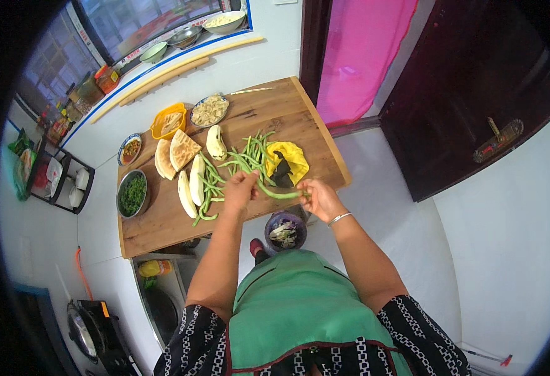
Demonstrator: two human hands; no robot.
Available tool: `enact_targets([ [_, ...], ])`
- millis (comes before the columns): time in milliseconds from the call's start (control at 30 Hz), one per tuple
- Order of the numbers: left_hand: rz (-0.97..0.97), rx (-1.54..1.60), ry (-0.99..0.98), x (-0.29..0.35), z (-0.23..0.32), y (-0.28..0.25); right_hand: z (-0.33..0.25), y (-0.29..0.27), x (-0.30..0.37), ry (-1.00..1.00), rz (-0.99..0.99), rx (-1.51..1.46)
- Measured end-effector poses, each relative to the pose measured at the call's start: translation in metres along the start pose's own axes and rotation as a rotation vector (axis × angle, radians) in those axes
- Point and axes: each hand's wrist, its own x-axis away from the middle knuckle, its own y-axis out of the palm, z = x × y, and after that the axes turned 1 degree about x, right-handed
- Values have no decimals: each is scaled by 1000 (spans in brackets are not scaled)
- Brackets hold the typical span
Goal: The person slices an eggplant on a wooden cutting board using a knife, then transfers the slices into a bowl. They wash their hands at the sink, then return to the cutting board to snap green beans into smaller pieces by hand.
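Note:
A long green bean [279, 195] is stretched between my two hands, above the near edge of the wooden table [156, 232]. My left hand [241, 190] pinches its left end, and my right hand [320, 199] has its fingers closed on the right end. Just beyond lies a pile of green beans [250, 156], with more beans [211, 182] scattered left of my left hand. A yellow cloth or bag [297, 161] with a dark crumpled piece [281, 172] rests right of the pile. Pale, long peeled vegetables [196, 180] lie to the left.
Flatbread wedges [184, 150], an orange basket [158, 128], a plate of pale food pieces [209, 113], a bowl of chopped greens [132, 194] and a small dish [129, 150] occupy the table's left and far side. A bin with scraps [285, 230] stands below the near edge. A dark door [469, 81] is at right.

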Motion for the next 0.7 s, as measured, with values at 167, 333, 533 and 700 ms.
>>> enact_targets([
  [167,118,30,-27,0,0,-16,6,16,2,-2,-40,180],
  [333,117,95,-117,-6,-12,-33,21,26,-27,-191,30,346],
  [533,227,361,-330,-27,-43,-68,30,59,-60,-95,-9,209],
  [700,273,416,-400,-52,-48,-102,44,82,-99,-97,-33,324],
])
